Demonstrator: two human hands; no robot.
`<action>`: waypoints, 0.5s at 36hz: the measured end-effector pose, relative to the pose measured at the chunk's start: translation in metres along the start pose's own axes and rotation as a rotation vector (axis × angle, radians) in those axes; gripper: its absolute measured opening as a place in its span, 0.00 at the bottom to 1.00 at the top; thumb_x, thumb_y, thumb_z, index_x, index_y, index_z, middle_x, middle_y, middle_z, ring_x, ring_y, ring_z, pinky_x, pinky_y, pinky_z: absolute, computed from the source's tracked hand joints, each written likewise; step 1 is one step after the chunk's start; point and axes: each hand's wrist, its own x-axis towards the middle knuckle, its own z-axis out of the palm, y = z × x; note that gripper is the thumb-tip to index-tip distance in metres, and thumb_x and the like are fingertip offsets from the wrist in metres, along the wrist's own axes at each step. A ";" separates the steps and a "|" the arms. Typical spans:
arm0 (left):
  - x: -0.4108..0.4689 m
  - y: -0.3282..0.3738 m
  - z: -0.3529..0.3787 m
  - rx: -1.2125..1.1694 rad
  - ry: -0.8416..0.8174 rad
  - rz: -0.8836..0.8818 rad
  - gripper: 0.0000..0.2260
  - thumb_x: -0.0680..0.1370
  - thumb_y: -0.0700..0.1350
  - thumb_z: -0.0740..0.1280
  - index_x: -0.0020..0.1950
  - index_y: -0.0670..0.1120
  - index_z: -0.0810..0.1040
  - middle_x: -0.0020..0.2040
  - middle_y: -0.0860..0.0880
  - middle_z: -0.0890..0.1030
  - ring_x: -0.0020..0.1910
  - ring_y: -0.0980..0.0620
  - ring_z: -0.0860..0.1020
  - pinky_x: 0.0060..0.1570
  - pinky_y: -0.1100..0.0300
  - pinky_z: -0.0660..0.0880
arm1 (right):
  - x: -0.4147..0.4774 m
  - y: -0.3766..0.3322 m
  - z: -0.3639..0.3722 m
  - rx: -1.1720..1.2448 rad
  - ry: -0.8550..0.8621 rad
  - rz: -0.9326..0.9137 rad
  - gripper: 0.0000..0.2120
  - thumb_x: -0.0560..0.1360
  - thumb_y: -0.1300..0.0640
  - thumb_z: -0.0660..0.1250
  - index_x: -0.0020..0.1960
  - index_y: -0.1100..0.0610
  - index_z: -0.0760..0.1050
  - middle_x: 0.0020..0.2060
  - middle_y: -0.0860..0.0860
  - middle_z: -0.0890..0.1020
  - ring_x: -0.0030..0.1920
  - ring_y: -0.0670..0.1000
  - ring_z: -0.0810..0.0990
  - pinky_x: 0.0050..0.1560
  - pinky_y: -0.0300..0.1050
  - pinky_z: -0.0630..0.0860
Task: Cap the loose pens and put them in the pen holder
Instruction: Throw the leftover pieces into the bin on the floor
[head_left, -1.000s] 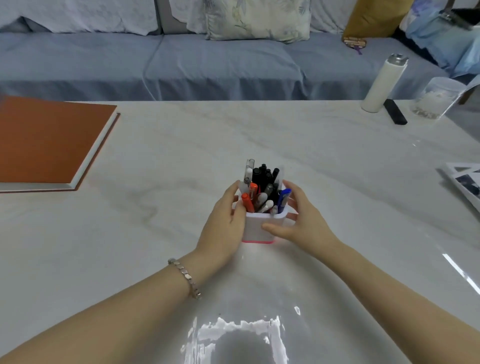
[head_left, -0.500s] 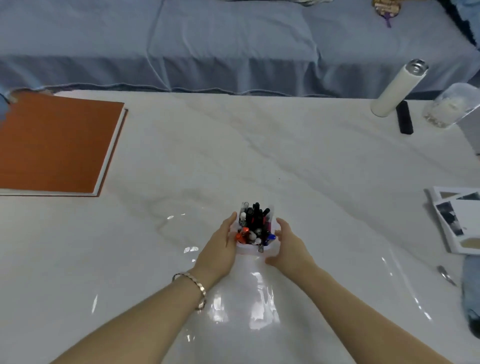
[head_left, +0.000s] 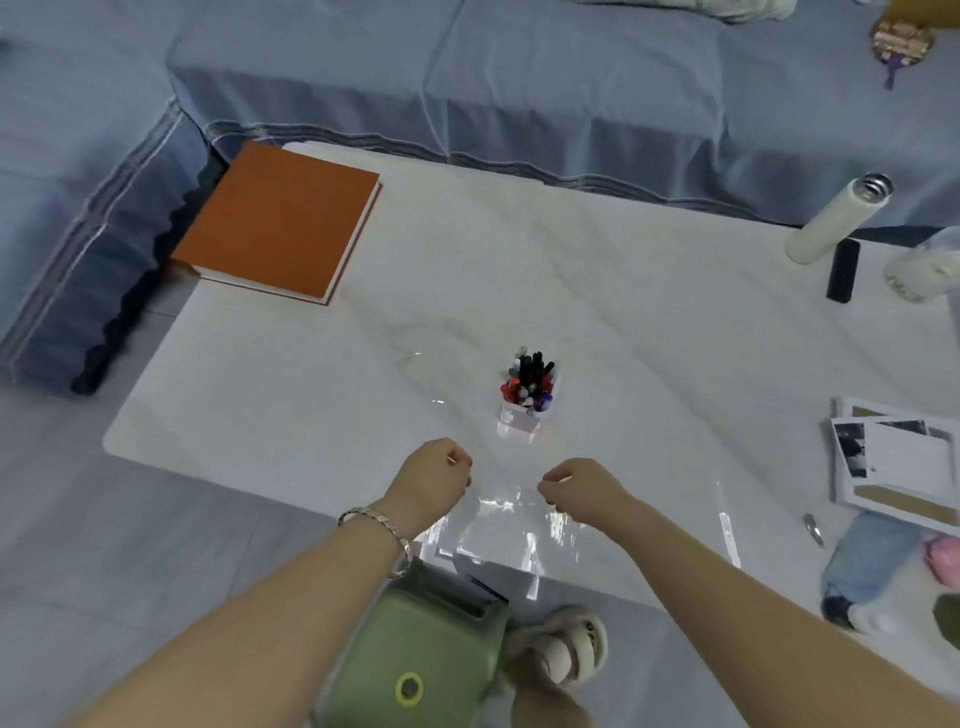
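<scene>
- Head view looks down from higher than in the earlier frames, taking in the whole white table (head_left: 322, 395) and the floor in front of it.
- Pen holder (head_left: 525, 410) stands upright near the middle of the table, packed with pens (head_left: 531, 375) in black, red, white and blue; no pens lie loose on the table around it.
- Left hand (head_left: 432, 480) has let go of the pen holder, which it clasped a second ago, and now hangs on the near side of the holder, well apart from it, fingers curled into a loose fist holding nothing.
- Right hand (head_left: 581, 487) has likewise come off the pen holder and sits nearer than it and slightly right, fingers curled in, empty.
- A bracelet (head_left: 378, 525) circles the left wrist.
- Far left of the pen holder an orange book (head_left: 280, 221) lies at the table's corner.
- Far right of the pen holder stand a white bottle (head_left: 836, 218) and a black remote (head_left: 842, 270); printed sheets (head_left: 904, 457) lie at the right edge.
</scene>
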 end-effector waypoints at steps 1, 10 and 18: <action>-0.008 -0.009 -0.002 0.002 0.001 0.001 0.07 0.78 0.39 0.56 0.46 0.45 0.73 0.39 0.49 0.77 0.40 0.50 0.76 0.38 0.65 0.71 | -0.006 0.002 0.007 -0.004 -0.006 -0.007 0.17 0.74 0.58 0.62 0.55 0.70 0.74 0.41 0.55 0.74 0.42 0.52 0.72 0.44 0.43 0.68; -0.064 -0.118 -0.020 0.048 0.056 0.049 0.08 0.77 0.40 0.56 0.43 0.50 0.73 0.42 0.49 0.78 0.36 0.53 0.74 0.33 0.63 0.69 | -0.054 0.034 0.101 0.019 0.095 -0.030 0.05 0.73 0.57 0.62 0.43 0.57 0.75 0.36 0.49 0.77 0.38 0.49 0.74 0.37 0.39 0.68; -0.073 -0.228 0.018 0.079 0.076 0.068 0.08 0.77 0.39 0.58 0.51 0.46 0.75 0.49 0.45 0.80 0.40 0.51 0.74 0.39 0.62 0.69 | -0.054 0.098 0.200 -0.108 0.074 0.016 0.07 0.74 0.56 0.62 0.43 0.56 0.77 0.40 0.52 0.79 0.48 0.54 0.79 0.43 0.39 0.69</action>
